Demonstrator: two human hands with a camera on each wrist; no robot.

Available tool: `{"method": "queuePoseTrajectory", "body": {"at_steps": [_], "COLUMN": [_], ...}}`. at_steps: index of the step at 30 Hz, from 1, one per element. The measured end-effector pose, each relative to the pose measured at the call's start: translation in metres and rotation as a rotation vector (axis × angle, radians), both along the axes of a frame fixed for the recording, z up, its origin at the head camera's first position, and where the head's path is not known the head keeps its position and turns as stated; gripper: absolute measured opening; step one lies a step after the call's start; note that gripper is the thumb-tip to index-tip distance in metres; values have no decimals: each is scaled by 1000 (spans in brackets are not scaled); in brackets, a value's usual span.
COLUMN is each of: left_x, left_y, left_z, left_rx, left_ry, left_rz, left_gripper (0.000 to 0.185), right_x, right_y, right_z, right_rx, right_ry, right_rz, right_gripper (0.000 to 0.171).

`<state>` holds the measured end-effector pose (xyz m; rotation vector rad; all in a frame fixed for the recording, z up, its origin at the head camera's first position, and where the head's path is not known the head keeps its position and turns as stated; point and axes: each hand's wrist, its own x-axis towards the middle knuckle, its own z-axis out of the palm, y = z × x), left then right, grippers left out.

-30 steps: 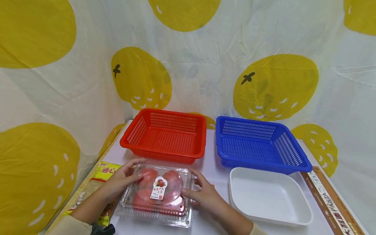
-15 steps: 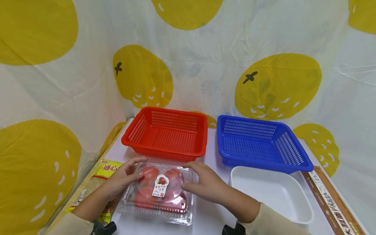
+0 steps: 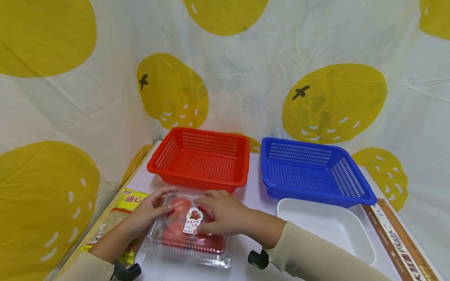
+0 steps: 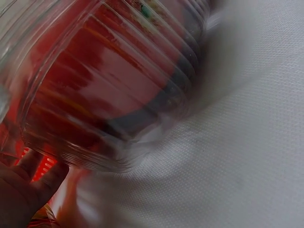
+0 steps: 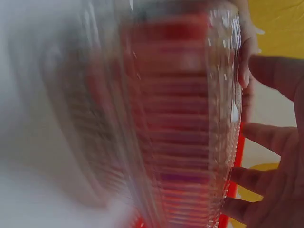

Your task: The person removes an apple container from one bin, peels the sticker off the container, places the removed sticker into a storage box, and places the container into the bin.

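A clear plastic clamshell box (image 3: 190, 249) of round red fruit lies on the white table in front of me. Its lid carries a white label (image 3: 193, 221) with a red fruit printed on it. At the box's left far corner my left hand (image 3: 149, 212) rests, thumb on the lid and index finger along the edge. Two of its fingertips (image 4: 52, 178) touch the ribbed side in the left wrist view. My right hand (image 3: 226, 216) is over the right half of the lid. In the right wrist view its fingers (image 5: 266, 135) are spread beside the lid; contact there is unclear.
A red basket (image 3: 207, 181) stands behind the box, a blue basket (image 3: 316, 193) to its right. A white tray (image 3: 323, 230) sits before the blue one. A yellow food bag (image 3: 124, 207) lies left, and a long pasta box (image 3: 397, 242) along the right edge.
My right hand has moved left from the box's right edge onto the top of the lid. My left hand has stayed at the left corner, and the box looks nearly still.
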<state>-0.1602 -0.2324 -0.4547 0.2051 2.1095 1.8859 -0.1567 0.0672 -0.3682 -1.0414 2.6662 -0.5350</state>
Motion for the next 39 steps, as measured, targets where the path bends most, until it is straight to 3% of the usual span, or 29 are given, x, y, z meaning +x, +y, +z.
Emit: {"method": "queuePoseTrajectory", "body": {"at_steps": [4,9,16,24,28,32,39], "left_x": [0,0,1,1,1,1,1], "left_y": [2,2,2,2,2,3,2], "left_z": [0,0,0,1,1,2,0], "left_rx": [2,3,0,13,19,22,3], "left_ry": [-14,-2,-6,-15,-20,-29,-13], "left_rz": [3,6,12,-3,-6,-7,-6], "left_gripper": [57,57,58,59,58,58,58], "right_x": [-6,-11,-9,-7,-9,-12,-16], "right_y": [-3,-5,-11,-27,-29,-25,-14], "right_z": [1,0,-3,-13,-18,-19,-17], "right_rx": [73,76,21,-82,-150,-238,-388], "right_ry": [-21,1,45,83,89,37,-176], "right_rz": [5,34,35,-69,-93,-69,2], "right_gripper": [76,67,39,7,7,11,16]}}
